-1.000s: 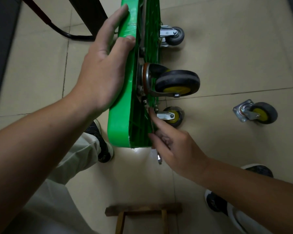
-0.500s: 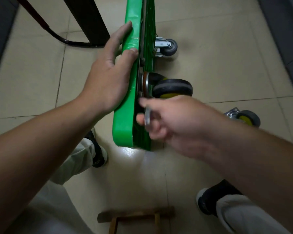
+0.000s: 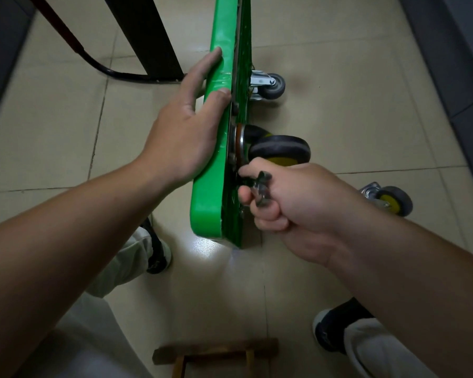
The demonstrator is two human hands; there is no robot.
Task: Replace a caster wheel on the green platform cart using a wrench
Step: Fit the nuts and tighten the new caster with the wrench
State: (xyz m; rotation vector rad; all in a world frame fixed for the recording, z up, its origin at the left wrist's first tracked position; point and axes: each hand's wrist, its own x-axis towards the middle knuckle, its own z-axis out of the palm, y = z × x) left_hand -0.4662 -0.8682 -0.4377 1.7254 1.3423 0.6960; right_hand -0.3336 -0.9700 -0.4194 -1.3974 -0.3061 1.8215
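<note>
The green platform cart (image 3: 206, 197) stands on its edge on the tiled floor, underside facing right. My left hand (image 3: 185, 132) rests flat against its top rim and steadies it. A black caster wheel with a yellow hub (image 3: 280, 152) is mounted on the underside near the cart's near end. Just below that caster, my right hand (image 3: 290, 201) grips a metal wrench (image 3: 261, 190) held against the underside by the mounting plate. The bolt itself is hidden by my fingers.
A loose caster with a yellow hub (image 3: 388, 200) lies on the floor to the right. A small grey caster (image 3: 271, 85) sits on the cart's far side. A black frame leg (image 3: 145, 39) stands behind. A wooden stool (image 3: 216, 353) and my shoes (image 3: 157, 255) are near.
My right hand rose from the cart's lower edge, closed round the wrench and brought it up under the mounted caster. The left hand kept its place on the rim.
</note>
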